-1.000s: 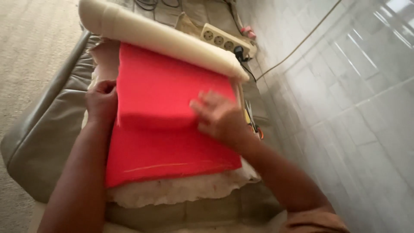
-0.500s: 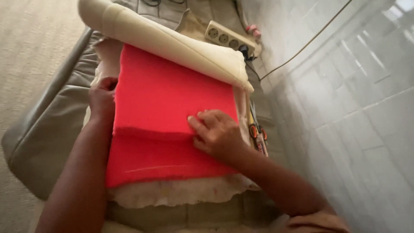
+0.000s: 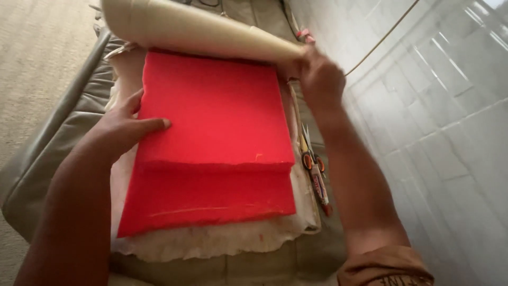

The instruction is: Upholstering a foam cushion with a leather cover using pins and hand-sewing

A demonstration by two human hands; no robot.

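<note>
Pale tiled wall (image 3: pixel 434 106) filling the three o'clock side, beige floor (image 3: pixel 37 58) at nine to eleven o'clock. Grey leather cushion (image 3: pixel 47 159) spread underneath everything, with one cream fleecy layer (image 3: pixel 211 241) on top of it, fringe showing at six o'clock.

One red fabric sheet (image 3: pixel 211 132) lying flat at centre, folded so that two layers show: upper layer ending in a straight edge, lower layer stepping out below it toward six o'clock.

One cream roll (image 3: pixel 196 29) lying across twelve o'clock, just past the far edge of the red fabric.

Two hands in view. Left hand (image 3: pixel 124 127) at nine o'clock, flat and open, palm pressed on the left edge of the red fabric, thumb lying on its top surface, gripping nothing. Right hand (image 3: pixel 317 79) at one o'clock, curled at the right end of the cream roll, touching it; blurred, so cannot tell whether closed round it.

One pair of orange-handled scissors (image 3: pixel 309 153) at three o'clock, between the fabric pile and the wall, with one slim tube-like item (image 3: pixel 320 188) just below them. One thin cord (image 3: pixel 381 39) running up along the wall at two o'clock.
</note>
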